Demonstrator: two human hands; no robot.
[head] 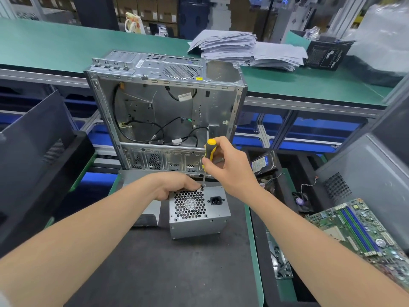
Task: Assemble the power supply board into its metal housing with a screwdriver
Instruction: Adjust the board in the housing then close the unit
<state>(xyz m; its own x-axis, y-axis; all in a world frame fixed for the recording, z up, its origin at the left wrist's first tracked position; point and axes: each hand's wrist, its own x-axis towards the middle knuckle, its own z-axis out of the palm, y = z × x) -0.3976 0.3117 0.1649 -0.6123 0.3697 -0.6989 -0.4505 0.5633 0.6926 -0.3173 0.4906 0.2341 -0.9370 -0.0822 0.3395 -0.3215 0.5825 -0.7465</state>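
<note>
**Driving a screw into the power supply housing**

Judged as mid-fastening: pressing the yellow-and-black screwdriver [209, 151] down onto a screw [202, 187] at the top edge of the power supply housing [199, 222], just above its honeycomb fan grille. Standing on the black mat [155, 273], just in front of the open computer case [166, 107], with grille and power socket turned upward.

Gripping the handle with the right hand [230, 169], fingers and thumb curled round it, wrist raised above the box, shaft nearly upright. Steadying the housing with the left hand [174, 185], palm down, fingers curled over the far edge and held close together, tips right beside the screw. Cannot tell whether also touching the screw itself, nor how far in it sits: too small.

Calls next for firm downward pressure while turning, keeping the tip seated in the screw head, and holding the box against twisting on the mat.
</note>
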